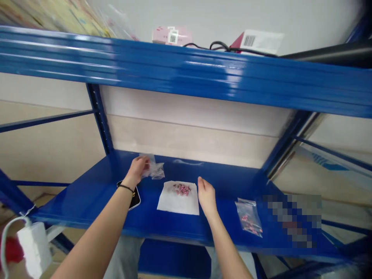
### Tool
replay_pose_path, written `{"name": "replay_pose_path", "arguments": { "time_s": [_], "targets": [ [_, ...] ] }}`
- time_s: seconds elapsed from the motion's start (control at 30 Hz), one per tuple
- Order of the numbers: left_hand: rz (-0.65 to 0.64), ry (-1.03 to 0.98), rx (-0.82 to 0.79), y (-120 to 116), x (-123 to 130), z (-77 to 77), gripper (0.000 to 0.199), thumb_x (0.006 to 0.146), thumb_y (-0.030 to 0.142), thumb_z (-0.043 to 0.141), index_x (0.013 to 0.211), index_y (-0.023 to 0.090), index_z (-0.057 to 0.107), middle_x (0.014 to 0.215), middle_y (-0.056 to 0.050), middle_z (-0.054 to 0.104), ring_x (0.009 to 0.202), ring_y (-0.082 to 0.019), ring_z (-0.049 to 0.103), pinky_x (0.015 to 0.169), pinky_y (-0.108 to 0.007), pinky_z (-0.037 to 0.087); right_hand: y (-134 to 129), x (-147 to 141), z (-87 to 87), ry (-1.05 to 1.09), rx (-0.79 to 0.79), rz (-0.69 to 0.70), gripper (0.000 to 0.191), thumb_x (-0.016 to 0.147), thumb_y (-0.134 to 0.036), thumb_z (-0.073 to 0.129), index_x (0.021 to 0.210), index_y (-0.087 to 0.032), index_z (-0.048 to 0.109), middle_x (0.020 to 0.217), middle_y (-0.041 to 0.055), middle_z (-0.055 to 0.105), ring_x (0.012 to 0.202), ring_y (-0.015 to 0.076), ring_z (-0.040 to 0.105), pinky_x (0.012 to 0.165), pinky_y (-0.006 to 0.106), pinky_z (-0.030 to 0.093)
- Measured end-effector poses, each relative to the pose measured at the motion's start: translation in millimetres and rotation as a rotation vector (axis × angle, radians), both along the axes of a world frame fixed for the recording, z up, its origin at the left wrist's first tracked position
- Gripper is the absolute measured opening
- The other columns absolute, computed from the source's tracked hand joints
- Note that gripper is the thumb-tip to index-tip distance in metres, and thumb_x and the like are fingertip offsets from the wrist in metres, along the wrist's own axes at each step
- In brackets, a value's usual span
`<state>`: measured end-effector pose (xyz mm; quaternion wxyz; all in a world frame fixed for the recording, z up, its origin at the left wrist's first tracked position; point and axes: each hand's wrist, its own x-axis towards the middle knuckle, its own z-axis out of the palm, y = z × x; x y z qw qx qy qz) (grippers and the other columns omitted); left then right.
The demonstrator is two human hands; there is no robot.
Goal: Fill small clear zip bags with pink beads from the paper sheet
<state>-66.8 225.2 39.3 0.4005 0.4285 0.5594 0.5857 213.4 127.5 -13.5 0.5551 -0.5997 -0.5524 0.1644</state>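
Observation:
My left hand (138,169) is at the back left of the blue shelf, its fingers closed on a clear plastic bag (157,171) among crumpled clear plastic. A white sheet of paper (178,206) lies in front of me with a small heap of pink and dark beads (182,189) near its far edge. Just right of the paper, my right hand (207,195) is closed with the thumb uppermost. What it pinches, if anything, is hidden, and I cannot tell whether it touches the paper. A phone (135,200) lies partly under my left wrist.
A clear zip bag with pink pieces (249,217) lies on the shelf board (226,228) to the right. Overhead runs a blue shelf beam (186,71), with a pink box (171,35) and a black cable above it. A white power adapter (35,248) hangs at lower left.

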Motion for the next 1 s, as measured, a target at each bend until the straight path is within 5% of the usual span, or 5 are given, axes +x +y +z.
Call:
{"name": "replay_pose_path", "arguments": {
  "time_s": [0.2,0.33,0.5,0.7,1.0],
  "targets": [
    [0.003,0.425,0.010,48,-2,-24.7,0.015,0.065,0.020,0.076,0.066,0.017,0.062,0.077,-0.013,0.069,0.095,-0.035,0.066,0.079,-0.038,0.045,63,-18,-25.8,-0.889,-0.167,0.197,0.042,0.103,-0.034,0.041,0.070,-0.022,0.064,0.071,0.0057,0.071,0.060,0.0181,0.063,0.057,0.028,0.030],
    [0.074,0.688,0.090,39,-8,-40.7,0.046,0.070,0.029,0.081,0.110,0.015,0.065,0.129,-0.024,0.060,0.132,-0.047,0.041,0.102,-0.051,0.033,64,-22,-32.7,-1.011,-0.116,0.180,0.031,0.102,-0.032,0.045,0.082,-0.023,0.066,0.082,0.0049,0.072,0.066,0.0179,0.064,0.058,0.028,0.031],
    [0.188,1.114,0.183,17,-12,-37.4,0.042,0.095,0.042,0.055,0.128,0.017,0.060,0.132,-0.022,0.058,0.123,-0.044,0.046,0.097,-0.052,0.039,61,-24,-36.1,-1.010,-0.087,0.159,0.022,0.100,-0.029,0.048,0.086,-0.022,0.064,0.088,0.0051,0.068,0.083,0.0189,0.064,0.064,0.027,0.036],
    [0.068,0.966,0.381,-40,-2,-27.3,0.020,0.092,0.031,0.053,0.101,0.021,0.068,0.112,-0.012,0.068,0.103,-0.032,0.058,0.096,-0.045,0.043,57,-24,-34.9,-1.004,-0.075,0.132,0.023,0.101,-0.027,0.046,0.088,-0.022,0.064,0.091,0.0047,0.066,0.087,0.0181,0.062,0.070,0.026,0.039],
    [-0.097,0.723,0.321,-108,23,-32.3,0.021,0.090,0.028,0.051,0.074,0.023,0.062,0.091,-0.006,0.069,0.083,-0.023,0.065,0.079,-0.033,0.048,50,-7,-17.7,-0.660,-0.069,0.088,0.027,0.099,-0.028,0.042,0.089,-0.022,0.067,0.088,0.0035,0.068,0.080,0.0166,0.062,0.069,0.025,0.040]
  ]
}}
